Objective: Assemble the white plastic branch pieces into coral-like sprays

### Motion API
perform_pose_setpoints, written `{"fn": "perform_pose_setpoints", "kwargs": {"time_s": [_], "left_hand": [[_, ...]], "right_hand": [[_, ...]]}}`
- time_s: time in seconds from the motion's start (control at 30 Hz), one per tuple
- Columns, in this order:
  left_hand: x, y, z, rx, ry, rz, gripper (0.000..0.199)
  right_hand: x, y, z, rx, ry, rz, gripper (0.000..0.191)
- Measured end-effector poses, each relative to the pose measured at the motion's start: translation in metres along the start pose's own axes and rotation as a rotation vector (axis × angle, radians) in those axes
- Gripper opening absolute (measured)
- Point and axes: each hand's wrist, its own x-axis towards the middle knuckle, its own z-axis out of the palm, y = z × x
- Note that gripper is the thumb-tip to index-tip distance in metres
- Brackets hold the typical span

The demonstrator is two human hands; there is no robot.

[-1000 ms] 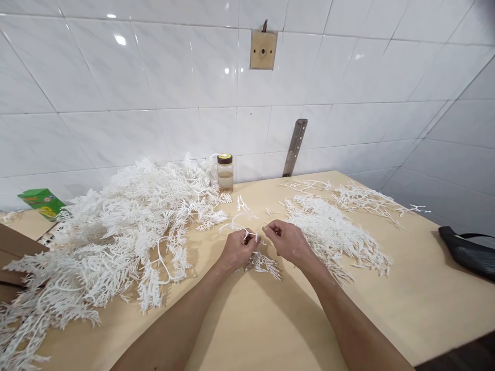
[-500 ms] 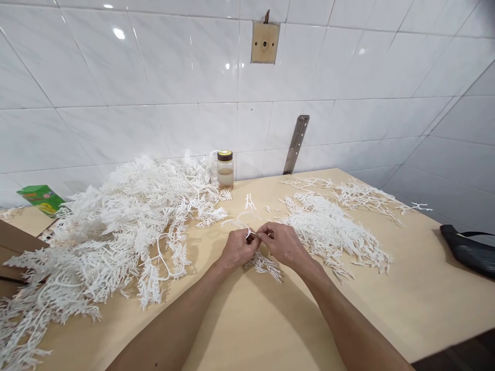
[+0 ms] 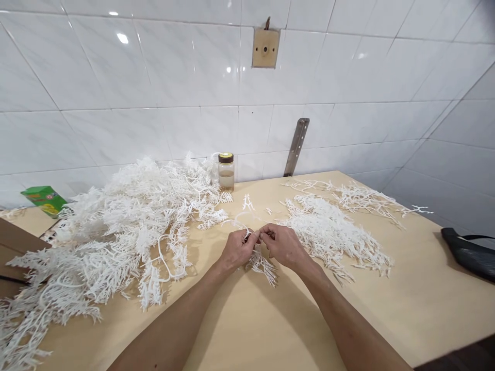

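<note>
Near the table's middle, my left hand (image 3: pixel 240 248) is closed on a white plastic branch (image 3: pixel 262 267), whose needled end hangs below the fingers while a thin curved stem reaches up and left. My right hand (image 3: pixel 283 244) is pinched at the same place, its fingertips meeting those of the left; what lies between them is too small to make out. A large heap of white branches (image 3: pixel 127 221) lies to the left. Right of my hands is a flatter pile of white sprigs (image 3: pixel 328 232), with bare white stems (image 3: pixel 363 198) behind it.
A lidded jar (image 3: pixel 226 175) of liquid stands by the tiled wall. A metal strip (image 3: pixel 297 147) leans there. A green box (image 3: pixel 44 200) and a cardboard box (image 3: pixel 19 247) are at the left, a black object (image 3: pixel 469 252) at the right edge. A small white piece (image 3: pixel 248 202) lies ahead.
The hanging end of the branch has swung slightly left and down. My fingertips have shifted slightly, still close together. The whole view has moved a little.
</note>
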Motion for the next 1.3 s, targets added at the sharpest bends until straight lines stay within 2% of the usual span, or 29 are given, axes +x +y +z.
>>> {"fn": "perform_pose_setpoints", "kwargs": {"time_s": [0.17, 0.33, 0.4, 0.67, 0.83, 1.3], "left_hand": [[0.0, -0.001, 0.003, 0.032, 0.036, 0.001, 0.031], [-0.002, 0.004, 0.003, 0.031, 0.149, -0.021, 0.02], [-0.003, 0.006, 0.002, -0.004, 0.163, -0.026, 0.019], [-0.004, 0.01, -0.003, -0.082, 0.012, -0.062, 0.02], [-0.003, 0.008, -0.001, -0.1, 0.033, -0.079, 0.031], [-0.004, 0.007, 0.002, -0.213, 0.035, -0.099, 0.032]], "right_hand": [[0.002, 0.004, 0.002, 0.028, -0.021, 0.066, 0.023], [0.002, 0.003, 0.0, 0.056, 0.085, 0.071, 0.022], [0.002, 0.002, -0.001, 0.062, 0.083, 0.054, 0.023], [0.001, -0.002, -0.001, 0.088, 0.089, 0.046, 0.023], [0.0, -0.003, -0.003, 0.104, 0.066, 0.036, 0.024], [-0.002, -0.008, -0.003, 0.076, 0.076, -0.002, 0.025]]}}
